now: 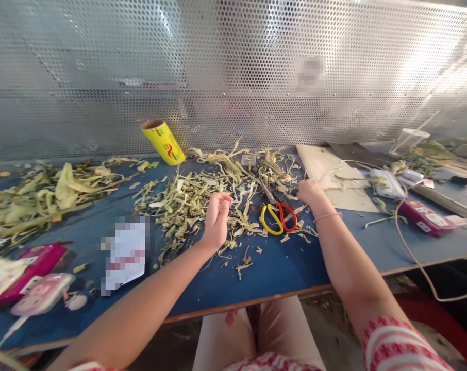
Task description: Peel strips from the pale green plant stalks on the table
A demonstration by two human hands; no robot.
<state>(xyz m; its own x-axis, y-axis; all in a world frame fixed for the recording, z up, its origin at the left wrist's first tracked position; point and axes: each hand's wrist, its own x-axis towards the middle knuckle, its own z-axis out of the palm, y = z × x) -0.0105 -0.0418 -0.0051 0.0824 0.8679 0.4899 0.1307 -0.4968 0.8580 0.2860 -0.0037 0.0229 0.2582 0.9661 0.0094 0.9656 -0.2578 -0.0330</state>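
A blue surface (214, 288) spreads below the fingers of the left hand (217, 221) and right hand (311, 194). Dried plant strips (183, 198) heap beside and beyond the left fingers. Both sets curl inward; whether they grip anything, I cannot tell. Scissors (271, 198) lie between them.

A yellow wrap roll (164, 142) stands at the back of the blue desk (280, 268), before a perforated metal panel (218, 67); on the left, a magenta pack (40, 257) lies beside a pink device (44, 293), and on the right, another magenta pack (427, 217) lies near a white cable (452, 300), a clear cup (409, 140) farther back
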